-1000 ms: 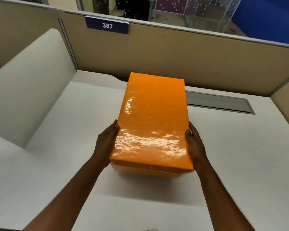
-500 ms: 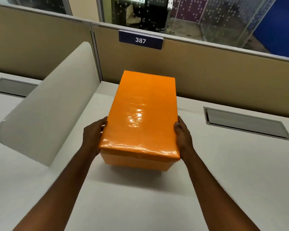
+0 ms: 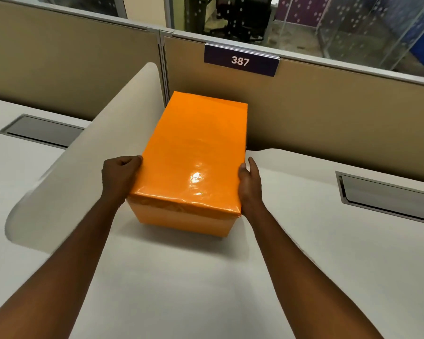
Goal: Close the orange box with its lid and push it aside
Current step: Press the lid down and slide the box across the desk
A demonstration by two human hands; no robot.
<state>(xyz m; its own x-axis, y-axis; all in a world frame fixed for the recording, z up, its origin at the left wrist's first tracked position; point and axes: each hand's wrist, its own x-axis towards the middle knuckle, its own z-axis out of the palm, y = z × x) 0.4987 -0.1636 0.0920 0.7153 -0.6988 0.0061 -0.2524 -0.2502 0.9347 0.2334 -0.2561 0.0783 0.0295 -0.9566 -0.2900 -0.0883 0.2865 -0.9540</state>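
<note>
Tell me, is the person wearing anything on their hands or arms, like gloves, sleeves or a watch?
No. The left hand and right hand are both bare, without gloves or visible rings. Both forearms are uncovered as far as the view reaches: no sleeves, watch or bracelet show.

Orange box (image 3: pixel 181 220) base largely hidden beneath its lid (image 3: pixel 196 155).
</note>
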